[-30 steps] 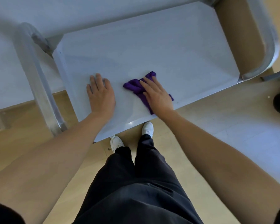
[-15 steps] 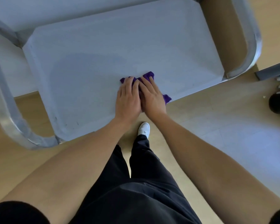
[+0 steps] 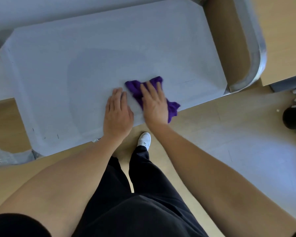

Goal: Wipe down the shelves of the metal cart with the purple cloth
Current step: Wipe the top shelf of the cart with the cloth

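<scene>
The cart (image 3: 257, 48) filled the upper view, its top shelf (image 3: 92, 65) a broad flat sheet of grey metal with a low raised rim and a bent tube rail at the right end. It looked rigid and heavy enough to take a firm press without tipping, though whether it would roll could not be told, as no wheels showed. Both hands lay on the shelf near its front edge, side by side and slightly apart. The left hand (image 3: 117, 112) rested flat on bare metal, fingers straight and close together, holding nothing and just beside the cloth (image 3: 135, 87). The right hand (image 3: 154, 103) lay palm down on the cloth, fingers straight and a little spread, pressing rather than gripping it. The cloth sat right of the shelf's middle, bunched in soft folds, one corner reaching the front edge. It seemed light, limp and likely to ride up or slip from under a flat palm on smooth metal. The best hold was probably over its thick middle, with the loose corner gathered in.
</scene>
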